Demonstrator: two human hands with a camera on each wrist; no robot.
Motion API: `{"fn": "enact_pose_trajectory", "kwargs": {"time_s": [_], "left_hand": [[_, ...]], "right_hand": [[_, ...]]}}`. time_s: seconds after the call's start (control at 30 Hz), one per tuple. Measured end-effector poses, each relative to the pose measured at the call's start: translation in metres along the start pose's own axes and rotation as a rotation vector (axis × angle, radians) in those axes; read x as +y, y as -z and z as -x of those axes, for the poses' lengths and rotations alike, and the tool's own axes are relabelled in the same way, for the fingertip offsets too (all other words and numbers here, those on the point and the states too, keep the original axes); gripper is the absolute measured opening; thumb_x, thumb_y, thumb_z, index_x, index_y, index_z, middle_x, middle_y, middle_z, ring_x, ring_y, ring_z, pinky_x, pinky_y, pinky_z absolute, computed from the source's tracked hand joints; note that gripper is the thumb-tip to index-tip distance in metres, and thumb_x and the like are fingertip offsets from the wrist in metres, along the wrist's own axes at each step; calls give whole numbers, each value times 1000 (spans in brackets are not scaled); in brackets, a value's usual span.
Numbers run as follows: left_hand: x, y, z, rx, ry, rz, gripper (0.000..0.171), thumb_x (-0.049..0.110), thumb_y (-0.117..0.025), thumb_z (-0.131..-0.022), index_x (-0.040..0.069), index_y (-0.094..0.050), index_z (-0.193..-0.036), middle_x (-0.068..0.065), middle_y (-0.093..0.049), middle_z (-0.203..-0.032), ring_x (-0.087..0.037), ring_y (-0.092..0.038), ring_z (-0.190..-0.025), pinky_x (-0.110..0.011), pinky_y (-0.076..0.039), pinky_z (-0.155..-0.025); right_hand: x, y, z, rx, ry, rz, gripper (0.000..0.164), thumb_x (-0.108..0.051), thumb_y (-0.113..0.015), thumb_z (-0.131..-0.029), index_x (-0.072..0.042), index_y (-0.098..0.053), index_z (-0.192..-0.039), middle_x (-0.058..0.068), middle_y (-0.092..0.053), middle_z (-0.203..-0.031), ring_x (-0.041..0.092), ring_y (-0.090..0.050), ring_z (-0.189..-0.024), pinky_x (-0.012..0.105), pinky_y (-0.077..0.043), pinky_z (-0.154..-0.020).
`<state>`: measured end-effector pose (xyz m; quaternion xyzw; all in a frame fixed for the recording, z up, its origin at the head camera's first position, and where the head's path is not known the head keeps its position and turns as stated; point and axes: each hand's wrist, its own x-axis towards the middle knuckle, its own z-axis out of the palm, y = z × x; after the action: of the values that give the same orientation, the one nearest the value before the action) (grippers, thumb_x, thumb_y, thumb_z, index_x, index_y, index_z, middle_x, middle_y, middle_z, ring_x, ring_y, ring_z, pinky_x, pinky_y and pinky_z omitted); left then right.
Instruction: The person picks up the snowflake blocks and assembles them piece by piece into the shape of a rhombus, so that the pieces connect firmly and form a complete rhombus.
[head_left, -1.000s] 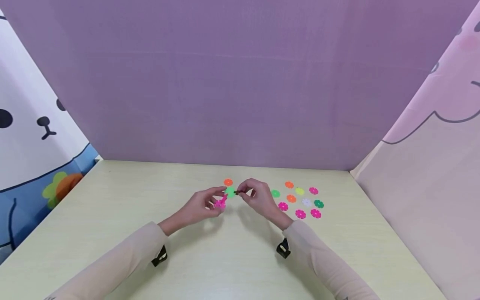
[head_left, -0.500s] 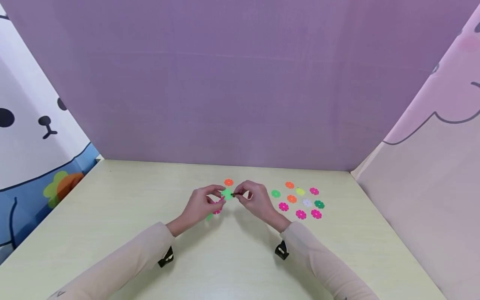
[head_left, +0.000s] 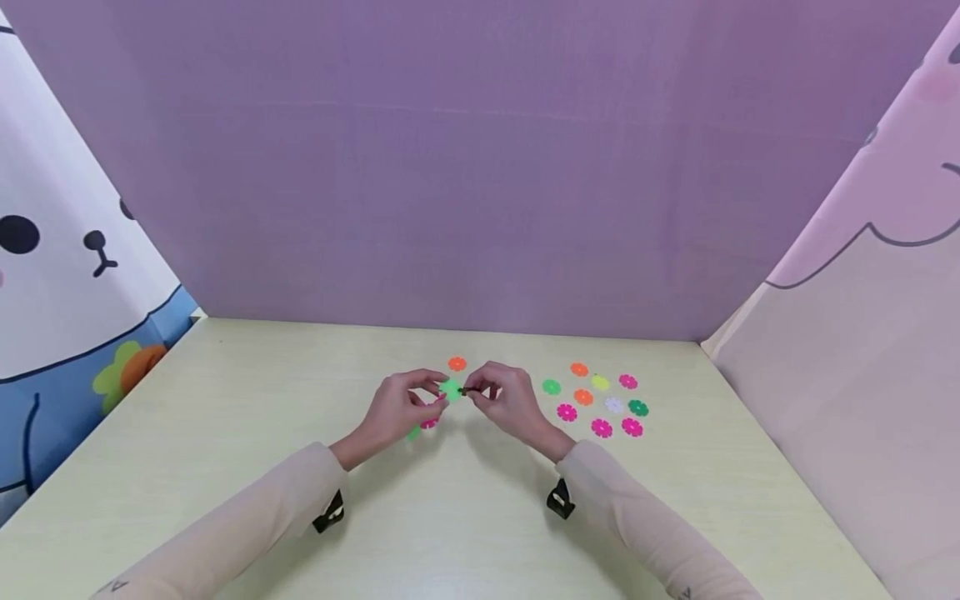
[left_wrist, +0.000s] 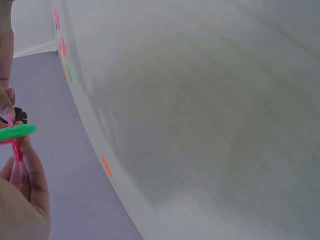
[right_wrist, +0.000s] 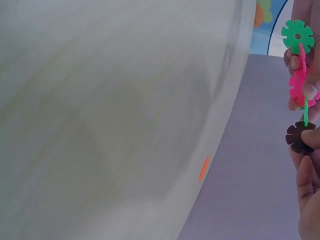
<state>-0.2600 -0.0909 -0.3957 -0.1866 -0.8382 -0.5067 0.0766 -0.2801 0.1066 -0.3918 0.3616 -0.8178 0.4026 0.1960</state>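
Observation:
My left hand (head_left: 392,410) grips a small chain of joined notched plastic discs over the table. In the right wrist view the chain runs from a green disc (right_wrist: 297,36) through pink discs (right_wrist: 298,89) to an edge-on green disc (right_wrist: 306,111). Between the thumb and fingers of my right hand (head_left: 513,404) is a dark brown notched disc (right_wrist: 299,137). Its rim meets the rim of the edge-on green disc, the two set crosswise. The fingers cover part of the pink pieces.
An orange disc (head_left: 457,363) lies on the table (head_left: 465,517) just beyond the hands. To the right, several loose discs are spread flat, among them a light green disc (head_left: 552,387), a white disc (head_left: 613,405) and a dark green disc (head_left: 638,407). A purple panel (head_left: 480,167) rises behind.
Both hands have shifted slightly left. The left hand has turned the joined discs, so a green disc now shows below its fingers. The brown disc stays at the upper green disc's edge.

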Motion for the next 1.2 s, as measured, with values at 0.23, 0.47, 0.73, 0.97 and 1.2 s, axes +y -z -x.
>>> {"fn": "enact_pose_trajectory", "kwargs": {"time_s": [0.23, 0.47, 0.73, 0.97, 1.2], "left_hand": [[-3, 2, -1, -11, 2, 10, 31, 10, -72, -75, 9, -66, -105, -8, -68, -86, -9, -60, -52, -22, -50, -51], [-5, 4, -1, -48, 18, 40, 30, 13, -72, -76, 12, -66, -105, -7, -68, -86, -13, -59, -51, -24, -49, -47], [-7, 7, 3, -102, 24, 44, 34, 16, -71, -78, 10, -65, -111, -8, -69, -88, -13, -59, -51, -23, -46, -45], [-7, 7, 6, -40, -1, 19, 36, 13, -71, -78, 10, -63, -113, -8, -68, -88, -11, -60, -50, -23, -47, -45], [-6, 6, 7, -12, -14, -5, 38, 13, -72, -77, 8, -62, -113, -9, -68, -88, -9, -62, -51, -23, -50, -47]], "right_hand": [[0, -1, -1, -4, -30, -58, 12, 6, -68, -74, -4, -68, -81, 9, -68, -78, 14, -63, -66, 20, -51, -56], [-10, 3, -4, -26, -25, -106, 10, 12, -67, -73, 4, -66, -81, 17, -66, -77, 25, -63, -66, 29, -54, -57], [-2, 0, -3, -73, -24, -119, 9, 4, -69, -76, 0, -68, -84, 14, -67, -80, 22, -64, -70, 28, -53, -58], [-2, -1, -6, -55, -4, -72, 10, 1, -69, -77, -6, -69, -84, 5, -68, -80, 14, -63, -71, 21, -50, -56], [-2, -1, -6, -51, -13, -59, 10, -1, -69, -77, -8, -68, -84, 1, -67, -80, 10, -62, -74, 21, -49, -55]]}}
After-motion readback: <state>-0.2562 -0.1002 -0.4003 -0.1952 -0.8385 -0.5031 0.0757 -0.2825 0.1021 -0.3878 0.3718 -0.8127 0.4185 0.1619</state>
